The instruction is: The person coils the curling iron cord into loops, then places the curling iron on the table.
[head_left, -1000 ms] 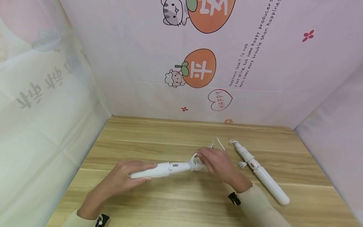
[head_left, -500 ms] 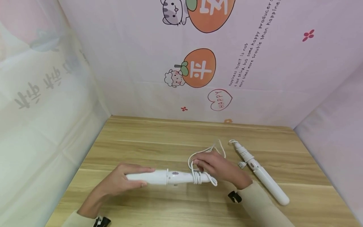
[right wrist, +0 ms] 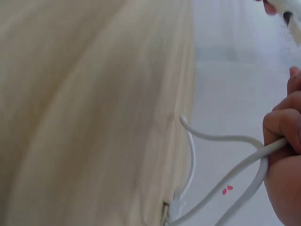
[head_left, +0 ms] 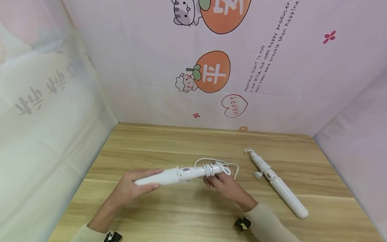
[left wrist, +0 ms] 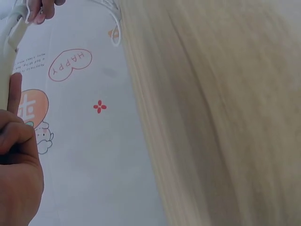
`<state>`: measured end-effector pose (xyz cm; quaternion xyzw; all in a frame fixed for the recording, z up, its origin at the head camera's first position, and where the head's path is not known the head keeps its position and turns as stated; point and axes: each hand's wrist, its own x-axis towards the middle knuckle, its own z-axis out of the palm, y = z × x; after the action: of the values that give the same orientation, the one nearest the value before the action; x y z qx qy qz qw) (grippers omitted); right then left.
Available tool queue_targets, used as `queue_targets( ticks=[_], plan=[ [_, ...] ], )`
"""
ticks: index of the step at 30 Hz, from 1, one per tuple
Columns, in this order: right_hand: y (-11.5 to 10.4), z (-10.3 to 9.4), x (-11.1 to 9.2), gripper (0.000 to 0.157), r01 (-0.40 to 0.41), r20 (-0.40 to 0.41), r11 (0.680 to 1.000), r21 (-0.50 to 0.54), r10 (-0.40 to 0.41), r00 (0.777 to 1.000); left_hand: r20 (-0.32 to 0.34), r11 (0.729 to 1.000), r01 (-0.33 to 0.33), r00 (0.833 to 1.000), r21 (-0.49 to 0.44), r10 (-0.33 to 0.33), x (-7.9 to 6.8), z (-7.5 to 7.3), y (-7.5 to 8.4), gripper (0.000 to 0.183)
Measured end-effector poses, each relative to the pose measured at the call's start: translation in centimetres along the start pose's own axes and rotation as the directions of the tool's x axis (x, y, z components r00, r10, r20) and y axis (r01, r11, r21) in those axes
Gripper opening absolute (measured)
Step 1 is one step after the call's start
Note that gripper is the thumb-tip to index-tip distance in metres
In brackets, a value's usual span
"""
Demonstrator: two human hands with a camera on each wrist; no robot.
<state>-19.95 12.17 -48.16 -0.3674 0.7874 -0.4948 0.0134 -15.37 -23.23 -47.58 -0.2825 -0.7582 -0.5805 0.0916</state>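
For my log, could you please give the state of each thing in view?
Left hand: gripping held wand
Right hand: holding held wand's cord
Held wand: power unclear
Held wand's cord: partly wound, partly loose
Other wand: lying on table
Other wand's cord: wound round it
Other wand's plug: lying unplugged beside it

A white wand was held above the table, its cord part wound.
The wand (head_left: 169,176) lay crosswise over the table (head_left: 145,215), thick end to the left in the left hand (head_left: 130,186), a grey button (head_left: 186,169) facing up. The white cord (head_left: 208,170) circled the narrow end in a few turns; the right hand (head_left: 226,186) gripped a loose length just beneath, and more looped towards the table's far side.
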Motion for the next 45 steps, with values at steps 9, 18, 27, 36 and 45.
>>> queue_targets(
  ticks=[9,18,27,36,45],
  plan=[
    [-0.8,0.9,0.2,0.032,-0.071,-0.148,0.997,-0.029,0.066,0.987,-0.091,0.974,-0.094,0.989,0.204,0.115,0.3,0.6,0.1,0.048],
    [-1.2,1.1,0.1,0.023,-0.085,-0.177,0.984,-0.158,0.056,0.983,-0.128,0.895,-0.193,0.956,0.402,0.264,0.8,0.3,0.7,0.056],
    [-1.8,0.6,0.0,0.018,0.074,-0.161,0.942,-0.327,-0.132,0.978,-0.206,0.84,-0.139,0.937,0.525,0.283,0.6,-1.1,0.2,0.06],
    [-1.4,-0.5,0.6,0.011,0.301,-0.117,0.805,-0.511,-0.412,0.904,0.01,0.717,-0.233,0.954,0.657,0.301,0.3,-1.3,0.1,0.039],
    [-1.0,-1.1,0.4,0.023,0.303,-0.088,0.77,-0.562,-0.42,0.903,0.23,0.788,-0.346,0.937,0.51,0.263,-0.1,-1.6,0.4,0.044]
  ],
)
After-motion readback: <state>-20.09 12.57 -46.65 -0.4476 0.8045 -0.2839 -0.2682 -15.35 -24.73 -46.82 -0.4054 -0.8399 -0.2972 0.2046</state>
